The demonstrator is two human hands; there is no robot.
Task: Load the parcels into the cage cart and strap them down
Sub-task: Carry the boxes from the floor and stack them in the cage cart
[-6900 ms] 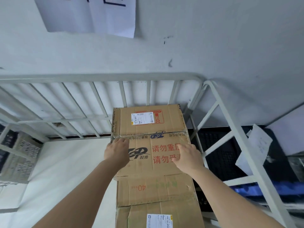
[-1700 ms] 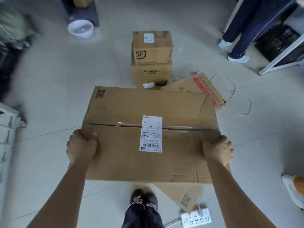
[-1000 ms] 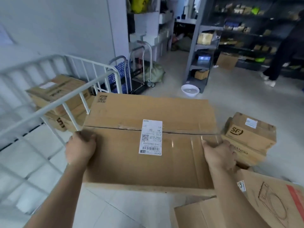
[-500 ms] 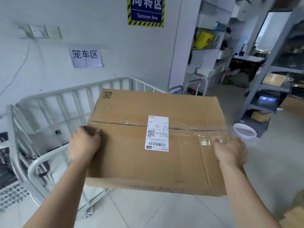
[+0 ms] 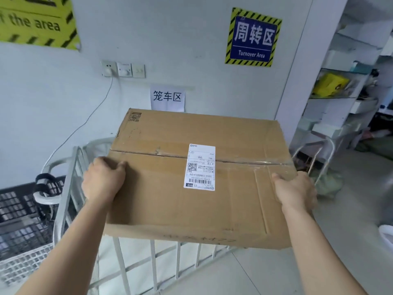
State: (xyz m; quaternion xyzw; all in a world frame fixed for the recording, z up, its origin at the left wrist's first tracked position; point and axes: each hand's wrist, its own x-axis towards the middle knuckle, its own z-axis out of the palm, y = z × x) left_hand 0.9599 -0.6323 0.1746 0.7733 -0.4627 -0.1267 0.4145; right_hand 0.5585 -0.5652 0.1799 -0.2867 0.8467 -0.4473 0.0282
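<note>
A large brown cardboard parcel (image 5: pixel 161 201) with a white shipping label on top is held in the air in front of me. My left hand (image 5: pixel 102 182) grips its left edge, fingers curled over the top. My right hand (image 5: pixel 295 192) grips its right edge the same way. The white barred cage cart (image 5: pixel 70 188) stands below and left of the parcel, against the wall. Its front rail runs under the parcel's near edge. The parcel hides most of the cart's inside.
Black and white plastic crates (image 5: pixel 19 226) stand left of the cart, and a black strap (image 5: pixel 45 184) is looped on a rail there. Shelving (image 5: pixel 340 103) and a metal hand trolley (image 5: pixel 319 158) fill the right side. A white basin (image 5: pixel 386 233) sits at the right edge.
I have turned left with the parcel and stepped closer to the cart. The parcel now hangs over the cart's front rail. Both hands keep their hold.
</note>
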